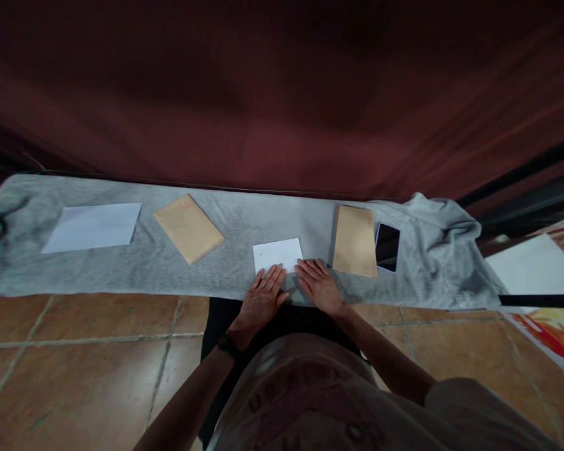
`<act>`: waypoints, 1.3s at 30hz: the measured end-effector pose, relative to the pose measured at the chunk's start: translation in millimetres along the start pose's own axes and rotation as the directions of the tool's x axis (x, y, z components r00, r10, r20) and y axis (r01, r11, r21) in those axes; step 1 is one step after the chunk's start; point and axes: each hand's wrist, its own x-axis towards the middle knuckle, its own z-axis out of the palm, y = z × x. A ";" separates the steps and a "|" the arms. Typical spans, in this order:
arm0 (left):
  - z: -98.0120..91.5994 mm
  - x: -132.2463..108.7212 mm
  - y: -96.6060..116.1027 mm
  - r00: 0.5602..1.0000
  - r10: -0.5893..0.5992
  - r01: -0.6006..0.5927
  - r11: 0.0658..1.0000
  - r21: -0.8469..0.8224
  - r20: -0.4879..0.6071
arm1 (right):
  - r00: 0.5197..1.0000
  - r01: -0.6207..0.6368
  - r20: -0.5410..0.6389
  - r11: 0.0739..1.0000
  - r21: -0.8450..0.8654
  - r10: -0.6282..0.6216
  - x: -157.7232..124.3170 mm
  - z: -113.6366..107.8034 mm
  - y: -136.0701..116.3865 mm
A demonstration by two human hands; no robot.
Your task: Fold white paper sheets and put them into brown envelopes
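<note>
A small white sheet of paper (278, 252), perhaps folded, lies on the grey cloth in front of me, with a tiny dark mark near its left side. My left hand (264, 293) rests flat, its fingertips on the paper's lower left edge. At the lower right corner of the same paper, my right hand (319, 283) lies flat with the fingers stretched out. Right of my right hand is a stack of brown envelopes (355, 241). Farther left, another brown envelope (188, 228) lies at a slant.
The grey cloth (235, 275) covers a long narrow table. White paper sheets (94, 227) lie at far left. A phone (387, 247) touches the right envelopes. A dark red curtain (282, 150) hangs behind. Beyond the table's right end is another white sheet (536, 264).
</note>
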 end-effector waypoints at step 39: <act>32.6 48.3 -14.5 0.935 -0.321 0.314 0.947 -0.064 -0.150 | 0.992 -0.128 0.000 0.992 -0.009 0.128 60.8 17.6 12.0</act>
